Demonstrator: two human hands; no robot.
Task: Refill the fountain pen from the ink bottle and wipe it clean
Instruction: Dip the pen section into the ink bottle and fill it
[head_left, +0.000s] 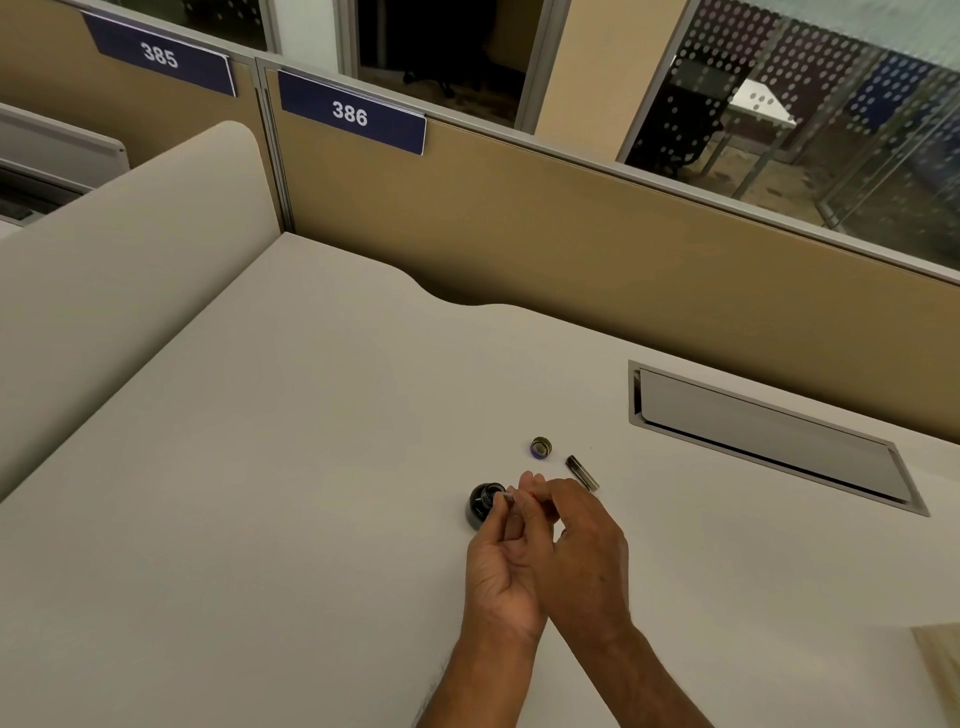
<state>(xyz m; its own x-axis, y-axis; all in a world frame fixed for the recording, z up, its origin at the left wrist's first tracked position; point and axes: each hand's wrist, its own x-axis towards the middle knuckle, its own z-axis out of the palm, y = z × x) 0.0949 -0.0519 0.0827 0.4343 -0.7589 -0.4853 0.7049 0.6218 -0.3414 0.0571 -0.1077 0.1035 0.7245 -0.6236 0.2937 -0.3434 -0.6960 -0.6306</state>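
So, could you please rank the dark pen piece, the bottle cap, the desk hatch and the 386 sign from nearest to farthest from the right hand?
From the right hand:
1. Dark pen piece, just beyond its knuckles.
2. Bottle cap, farther back left.
3. Desk hatch, off to the right.
4. 386 sign, on the far partition.

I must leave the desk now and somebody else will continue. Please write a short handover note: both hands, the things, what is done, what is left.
Left hand and right hand together pinch a thin pen part at the mouth of the ink bottle. The bottle is open; its cap and a dark pen piece lie apart on the desk beyond the hands. Done: bottle opened, pen taken apart. Left: filling (cannot tell if begun), reassembly, wiping, capping.
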